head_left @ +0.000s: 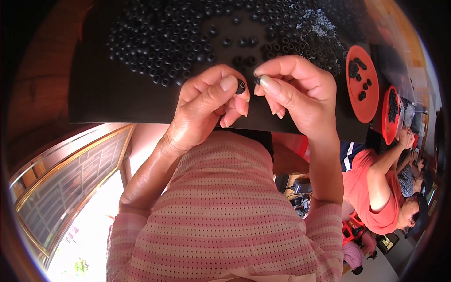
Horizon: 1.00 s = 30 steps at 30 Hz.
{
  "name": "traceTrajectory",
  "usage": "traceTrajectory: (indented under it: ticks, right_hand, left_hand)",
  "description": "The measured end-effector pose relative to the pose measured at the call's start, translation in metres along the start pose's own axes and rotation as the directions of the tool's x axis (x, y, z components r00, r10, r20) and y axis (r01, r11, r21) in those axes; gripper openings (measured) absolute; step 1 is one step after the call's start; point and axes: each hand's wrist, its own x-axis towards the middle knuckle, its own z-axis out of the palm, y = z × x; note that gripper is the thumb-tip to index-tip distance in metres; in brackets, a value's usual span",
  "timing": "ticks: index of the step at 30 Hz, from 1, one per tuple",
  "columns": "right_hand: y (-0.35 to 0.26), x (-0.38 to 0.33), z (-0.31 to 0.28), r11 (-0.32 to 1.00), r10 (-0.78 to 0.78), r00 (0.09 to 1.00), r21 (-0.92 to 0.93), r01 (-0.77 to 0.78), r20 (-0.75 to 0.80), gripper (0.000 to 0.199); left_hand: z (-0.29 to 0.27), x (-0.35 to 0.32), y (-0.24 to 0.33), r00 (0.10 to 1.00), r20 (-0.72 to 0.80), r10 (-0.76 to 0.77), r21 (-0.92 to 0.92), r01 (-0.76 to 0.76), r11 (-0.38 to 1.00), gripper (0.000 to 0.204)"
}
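Both my hands are raised over the near part of a black tabletop, fingertips close together but apart. Between thumb and forefinger, my left hand pinches a small round black piece with a pale mark on its face. My right hand has thumb and forefinger closed on a tiny dark bit, mostly hidden by the fingertips. Just beyond my hands lie several loose black ring-shaped pieces. A wide spread of the same hollow black pieces covers the table further off.
Small whitish bits lie heaped at the far right. An orange-red plate with several black pieces sits at the table's right edge, a second red plate past it. A co-worker in a red shirt sits to the right.
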Motion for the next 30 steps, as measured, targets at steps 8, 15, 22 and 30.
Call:
traceTrajectory:
  ticks: [8, 15, 22, 30]
  right_hand:
    - [0.004, -0.004, 0.006, 0.840, -0.375, 0.925, -0.399, 0.368, 0.064, 0.012]
    - [0.004, -0.006, 0.004, 0.594, -0.576, 0.792, -0.563, 0.575, 0.202, 0.018]
    - [0.013, -0.013, 0.009, 0.573, -0.591, 0.789, -0.602, 0.556, 0.167, 0.018]
    - [0.012, -0.018, 0.012, 0.524, -0.626, 0.764, -0.641, 0.560, 0.155, 0.019]
  left_hand:
    - [0.002, -0.002, 0.000, 0.998, 0.062, 0.010, 0.058, -0.014, 0.998, 0.033]
    - [0.003, -0.004, -0.001, 0.995, 0.090, 0.028, 0.148, -0.042, 0.988, 0.037]
    - [0.003, -0.004, -0.002, 0.990, 0.127, 0.063, 0.200, -0.088, 0.976, 0.036]
    - [0.000, -0.001, -0.005, 0.988, 0.141, 0.064, 0.189, -0.090, 0.978, 0.039]
